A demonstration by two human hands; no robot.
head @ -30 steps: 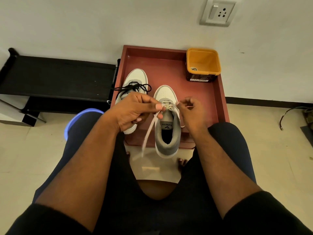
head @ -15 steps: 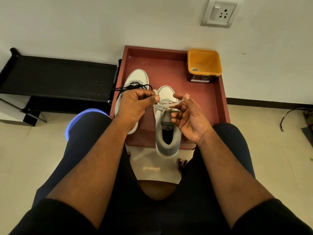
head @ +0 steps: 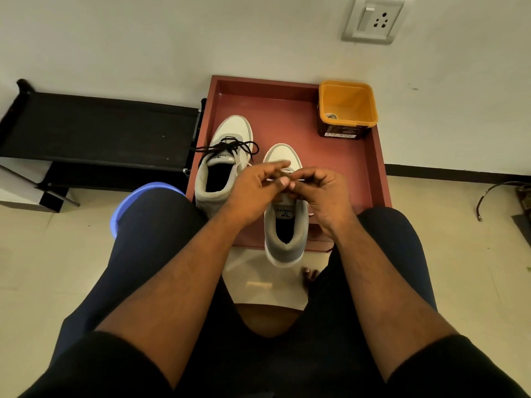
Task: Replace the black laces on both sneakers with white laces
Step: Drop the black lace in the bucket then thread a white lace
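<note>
Two white and grey sneakers stand side by side on a red tray point(head: 370, 173). The left sneaker point(head: 227, 156) carries loose black laces point(head: 230, 147) at its tongue. The right sneaker point(head: 286, 225) overhangs the tray's near edge. My left hand point(head: 255, 191) and my right hand point(head: 319, 193) meet fingertip to fingertip over its eyelets, both pinching a thin white lace point(head: 298, 179) that shows only as a short strip between my fingers. The rest of the lace and the eyelets are hidden under my hands.
An orange tub point(head: 347, 107) stands in the tray's far right corner against the wall. A black folding rack point(head: 97, 130) lies to the left. My knees flank the tray, with a blue stool rim point(head: 149, 188) under my left leg. A cable point(head: 488, 196) lies far right.
My hands have drawn together over the right sneaker. The long white lace end that hung down by my left hand is no longer visible, and the left sneaker is now uncovered.
</note>
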